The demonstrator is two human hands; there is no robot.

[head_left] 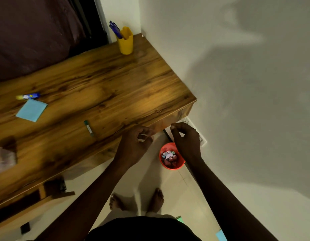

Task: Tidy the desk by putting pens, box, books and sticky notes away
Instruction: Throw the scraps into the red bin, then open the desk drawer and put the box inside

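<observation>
Nearest, at the bottom edge: dark clothing, two bare forearms reaching forward, bare feet (pixel 156 199) on pale floor tiles. Left hand (pixel 135 145) over the near edge of the desk (pixel 116 87), back up, fingers loosely curled, nothing seen in them. Right hand (pixel 185 141) just beside it, off the desk corner and above an orange bin (pixel 172 168), thumb and forefinger tips pressed together; whether pinching anything, cannot tell. Inside the bin, crumpled coloured paper scraps (pixel 169 158). On the wooden desk: blue sticky notes (pixel 31 110) at left, a blue-and-yellow glue stick (pixel 28 96) just behind them, a small green stick (pixel 89 128) near the front edge, a yellow pen holder (pixel 126 42) at the far corner with blue pens (pixel 115 29) standing in it. On the floor by the wall, a blue paper (pixel 221 235) and a green paper (pixel 179 219).
</observation>
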